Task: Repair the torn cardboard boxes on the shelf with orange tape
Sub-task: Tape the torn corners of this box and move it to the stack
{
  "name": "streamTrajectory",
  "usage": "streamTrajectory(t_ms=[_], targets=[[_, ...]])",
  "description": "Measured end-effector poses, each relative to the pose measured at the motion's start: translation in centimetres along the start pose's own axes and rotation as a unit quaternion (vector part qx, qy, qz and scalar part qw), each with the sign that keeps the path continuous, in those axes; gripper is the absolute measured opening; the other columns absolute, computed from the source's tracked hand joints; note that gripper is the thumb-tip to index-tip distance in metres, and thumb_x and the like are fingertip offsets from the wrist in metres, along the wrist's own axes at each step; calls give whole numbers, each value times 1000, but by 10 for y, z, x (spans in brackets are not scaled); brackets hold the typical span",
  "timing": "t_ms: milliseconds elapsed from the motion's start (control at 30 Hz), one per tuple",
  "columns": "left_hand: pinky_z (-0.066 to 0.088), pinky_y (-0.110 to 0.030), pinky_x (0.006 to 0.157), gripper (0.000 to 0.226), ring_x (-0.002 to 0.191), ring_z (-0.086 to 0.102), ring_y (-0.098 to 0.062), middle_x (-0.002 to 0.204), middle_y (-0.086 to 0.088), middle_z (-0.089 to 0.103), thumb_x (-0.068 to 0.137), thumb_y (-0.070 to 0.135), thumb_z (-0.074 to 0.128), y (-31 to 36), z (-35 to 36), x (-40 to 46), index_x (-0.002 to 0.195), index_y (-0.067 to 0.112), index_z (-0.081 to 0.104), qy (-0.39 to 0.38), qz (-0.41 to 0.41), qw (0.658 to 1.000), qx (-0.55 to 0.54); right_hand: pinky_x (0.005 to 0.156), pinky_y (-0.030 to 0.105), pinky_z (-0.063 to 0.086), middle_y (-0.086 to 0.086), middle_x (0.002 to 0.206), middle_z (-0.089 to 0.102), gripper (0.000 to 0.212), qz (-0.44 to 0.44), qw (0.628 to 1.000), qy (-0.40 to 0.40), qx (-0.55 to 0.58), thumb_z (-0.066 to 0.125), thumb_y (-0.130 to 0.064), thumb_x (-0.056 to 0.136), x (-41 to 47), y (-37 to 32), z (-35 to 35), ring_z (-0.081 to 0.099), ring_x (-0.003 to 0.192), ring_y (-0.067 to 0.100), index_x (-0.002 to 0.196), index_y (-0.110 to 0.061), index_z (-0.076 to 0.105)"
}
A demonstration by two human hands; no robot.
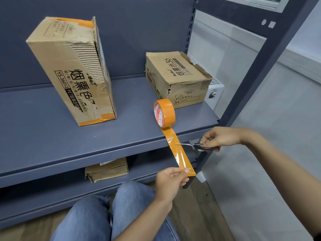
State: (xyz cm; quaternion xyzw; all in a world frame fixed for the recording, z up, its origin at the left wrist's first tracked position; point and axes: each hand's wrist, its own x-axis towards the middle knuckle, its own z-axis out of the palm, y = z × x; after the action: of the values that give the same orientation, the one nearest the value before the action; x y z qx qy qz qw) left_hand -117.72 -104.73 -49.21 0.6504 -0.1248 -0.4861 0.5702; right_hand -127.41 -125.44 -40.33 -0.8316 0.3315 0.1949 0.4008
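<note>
My left hand (pixel 171 181) pinches the orange tape strip (pixel 178 150) taut; my right hand (pixel 220 138) grips scissors (pixel 194 145) mid-strip. Slack could fold the strip onto itself.

Glossy orange tape (pixel 175 145); torn matt cardboard boxes (pixel 69 70); smooth shelf (pixel 69 136).

Glossy orange tape roll (pixel 165 113) with red-printed white core; brown corrugated cardboard boxes (pixel 73 70) with black print, orange-taped edges; slate-blue metal shelf (pixel 52 136); black-handled scissors (pixel 199 146).
</note>
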Motion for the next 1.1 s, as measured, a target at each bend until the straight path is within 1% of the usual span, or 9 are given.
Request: streamTrajectory(t_ms=[67, 200, 467, 600, 767, 867, 1000, 1033, 1100], targets=[[55, -16, 65, 17, 70, 71, -10, 81, -6, 75, 84, 17, 73, 0, 0, 1, 96, 6, 70, -1, 1, 1000, 3, 67, 21, 49, -7, 76, 66, 24, -4, 1000, -7, -5, 59, -24, 95, 3, -2, 1, 57, 71, 13, 98, -3, 71], [55, -18, 67, 16, 70, 71, -10, 79, -5, 74, 84, 16, 74, 0, -1, 2, 95, 6, 69, -5, 1, 1000, 3, 68, 23, 48, -5, 78, 68, 20, -16, 1000, -17, -2, 60, -22, 94, 8, -5, 1, 56, 70, 12, 96, -6, 72], [57, -22, 72, 8, 69, 69, -9, 69, 3, 72, 83, 17, 75, 2, -8, 4, 85, 13, 68, -24, -16, 1000, 1, 61, 24, 42, -4, 71, 67, 16, -39, 999, -21, 2, 61, -18, 93, 10, -6, 0, 52, 68, 15, 81, -19, 72], [58, -27, 79, 22, 74, 70, -11, 74, 0, 73, 81, 19, 77, 6, -15, 8, 97, 8, 68, -41, -40, 998, 15, 58, 24, 41, -4, 67, 66, 17, -51, 999, -12, 1, 61, -17, 93, 10, -5, 2, 51, 63, 13, 79, -20, 72], [57, -22, 71, 22, 71, 70, -8, 78, -1, 74, 81, 17, 77, 11, -23, 8, 98, 6, 69, -65, -57, 996, 19, 56, 23, 39, -2, 64, 66, 24, -71, 997, -6, 16, 59, -11, 93, 7, 0, 6, 49, 63, 18, 77, -23, 72], [56, -23, 72, 24, 74, 70, -9, 81, -3, 74, 80, 18, 77, 12, -28, 8, 99, 5, 70, -84, -59, 994, 29, 55, 21, 39, -3, 64, 66, 23, -68, 997, -6, 24, 57, -7, 94, 6, 3, 8, 49, 59, 14, 81, -20, 72], [55, -21, 69, 12, 68, 68, -8, 72, -1, 71, 80, 14, 77, 3, -32, -2, 85, 8, 69, -114, -68, 990, 55, 63, 23, 42, -1, 71, 67, 9, -24, 998, -56, -5, 65, -21, 91, 6, 12, 20, 53, 60, 9, 89, -19, 74], [55, -20, 68, 12, 66, 67, -8, 72, -1, 71, 80, 14, 77, 1, -33, -4, 86, 7, 69, -113, -65, 990, 54, 66, 24, 44, 0, 74, 65, 13, -15, 998, -53, 11, 68, -29, 89, 5, 14, 24, 53, 62, 9, 93, -18, 73], [55, -19, 68, 13, 66, 67, -6, 76, -3, 72, 81, 13, 76, -1, -36, -7, 89, 5, 70, -119, -54, 989, 74, 69, 25, 45, 1, 77, 60, 41, -16, 999, -20, 45, 73, -51, 76, -1, 16, 26, 53, 69, 10, 98, -16, 70]])
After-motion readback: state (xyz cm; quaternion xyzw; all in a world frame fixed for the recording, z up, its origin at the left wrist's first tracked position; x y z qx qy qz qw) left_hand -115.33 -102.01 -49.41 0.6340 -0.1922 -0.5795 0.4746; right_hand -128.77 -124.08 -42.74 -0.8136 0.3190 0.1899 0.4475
